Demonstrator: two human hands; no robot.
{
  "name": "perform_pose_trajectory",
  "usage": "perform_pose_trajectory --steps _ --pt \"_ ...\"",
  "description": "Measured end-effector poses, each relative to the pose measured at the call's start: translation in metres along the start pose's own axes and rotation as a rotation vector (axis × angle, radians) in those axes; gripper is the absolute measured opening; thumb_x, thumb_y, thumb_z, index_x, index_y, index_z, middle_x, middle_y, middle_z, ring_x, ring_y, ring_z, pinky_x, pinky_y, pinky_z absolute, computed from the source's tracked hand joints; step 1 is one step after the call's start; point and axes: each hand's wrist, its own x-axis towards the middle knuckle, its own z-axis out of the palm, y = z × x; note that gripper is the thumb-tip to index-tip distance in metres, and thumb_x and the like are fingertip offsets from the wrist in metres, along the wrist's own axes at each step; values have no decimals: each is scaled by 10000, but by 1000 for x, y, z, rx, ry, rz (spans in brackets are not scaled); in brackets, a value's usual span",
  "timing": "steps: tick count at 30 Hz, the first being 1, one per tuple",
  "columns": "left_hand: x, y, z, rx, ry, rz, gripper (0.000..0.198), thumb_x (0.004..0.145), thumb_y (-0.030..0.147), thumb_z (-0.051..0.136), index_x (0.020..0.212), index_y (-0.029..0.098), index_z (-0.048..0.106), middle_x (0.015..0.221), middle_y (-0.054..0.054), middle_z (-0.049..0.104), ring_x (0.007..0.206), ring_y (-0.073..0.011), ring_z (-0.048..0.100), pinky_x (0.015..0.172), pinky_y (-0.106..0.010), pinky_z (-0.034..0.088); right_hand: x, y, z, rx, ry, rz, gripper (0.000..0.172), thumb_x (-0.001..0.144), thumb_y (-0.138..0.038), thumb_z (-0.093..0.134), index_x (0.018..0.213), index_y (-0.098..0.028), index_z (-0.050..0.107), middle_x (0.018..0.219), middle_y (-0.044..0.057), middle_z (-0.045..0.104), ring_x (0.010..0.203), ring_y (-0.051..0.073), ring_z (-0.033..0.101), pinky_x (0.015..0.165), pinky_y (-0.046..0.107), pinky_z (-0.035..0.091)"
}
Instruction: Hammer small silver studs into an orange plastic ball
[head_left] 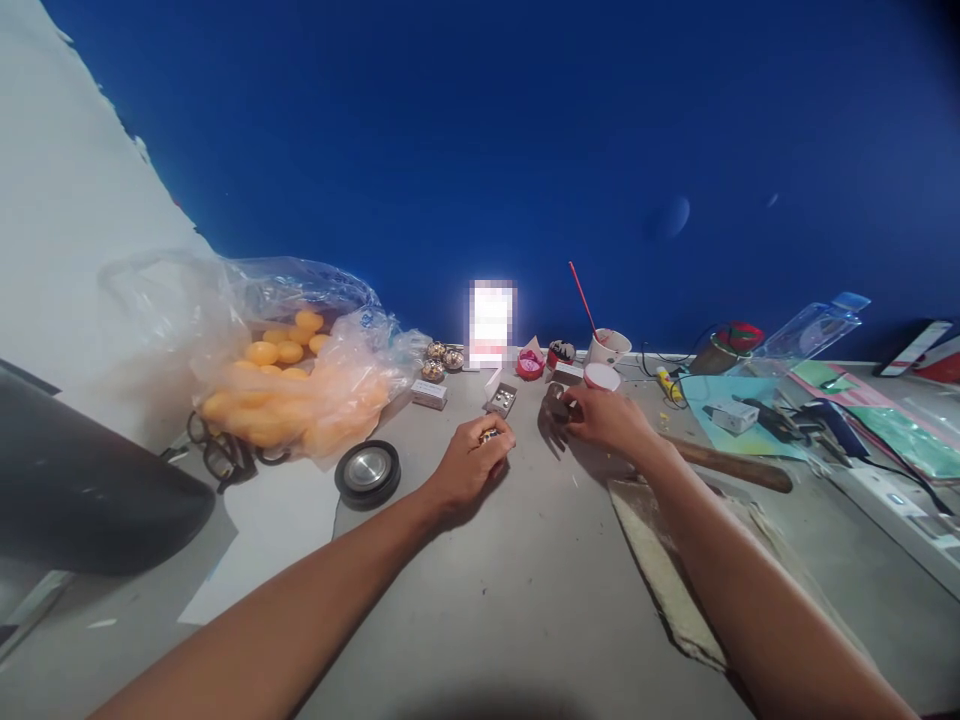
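My left hand (pixel 472 462) is closed round a small patterned ball (pixel 489 436), which shows between thumb and fingers. Just beyond it stands a small open box (pixel 501 399) with shiny silver pieces in it. To the right, my right hand (pixel 609 418) has its fingers pinched at a dark metallic object (pixel 559 402) on the grey table (pixel 517 570); its shape is hard to make out. A white round lid (pixel 602 377) lies just behind my right fingers. Several shiny patterned balls (pixel 433 369) sit near the wall.
A plastic bag of orange balls (pixel 274 400) and a black round weight (pixel 367 472) are at left. A hammer handle (pixel 735 466) and cloth (pixel 667 570) lie by my right forearm. Behind stand a paper cup (pixel 609 348) and a bright blurred screen (pixel 491 322).
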Motion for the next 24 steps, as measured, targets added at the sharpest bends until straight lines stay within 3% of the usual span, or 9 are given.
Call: perform_pose_trajectory --steps 3,6,8,12,16,19,22,24 --pt "1 -3 -1 -196 -14 -23 362 860 519 674 786 176 586 583 31 502 502 -96 431 488 -223 322 2 4 5 -41 -41 -3 271 847 -318 665 1098 -232 718 1002 85 766 903 262 685 679 304 406" --pt "3 -5 0 -472 -54 -111 465 879 644 631 920 181 626 690 7 547 537 -121 488 492 -249 398 3 4 5 -47 43 -45 226 866 -337 667 1055 -236 739 1103 97 750 991 268 666 711 302 413" --pt "4 -5 -1 -578 -63 -147 426 871 580 686 994 175 648 750 -11 578 572 -126 517 504 -245 417 2 -1 5 25 174 -64 190 904 -362 643 997 -234 749 1113 86 751 999 253 659 717 297 410" --pt "5 -3 -3 -631 -57 -155 354 810 355 810 1071 158 674 848 -42 632 618 -109 552 514 -199 393 -3 -19 14 220 406 -110 240 974 -349 562 855 -214 721 889 46 762 815 192 657 693 287 392" --pt "5 -1 -4 -619 -59 -165 260 788 284 787 974 154 659 856 -45 655 581 -98 552 489 -188 362 -6 -33 28 289 418 -299 256 994 -344 546 875 -200 721 837 48 757 756 176 650 680 281 382" --pt "4 4 -1 -601 -103 -151 175 800 279 725 849 162 604 825 -42 668 484 -74 482 446 -189 290 -5 -32 33 281 415 -315 245 993 -344 563 884 -195 723 838 55 758 763 180 652 692 281 385" --pt "-6 19 4 -604 -217 -165 164 791 270 702 746 156 593 668 -15 606 432 -62 414 454 -200 283 -2 -25 35 277 408 -269 216 983 -322 582 886 -193 726 852 56 763 753 176 646 691 275 389" --pt "-20 37 6 -625 -386 -197 171 783 296 708 726 154 631 611 -14 586 425 -67 400 478 -224 332 1 -21 37 277 402 -243 205 979 -313 592 882 -193 727 856 54 765 747 172 644 690 272 391"
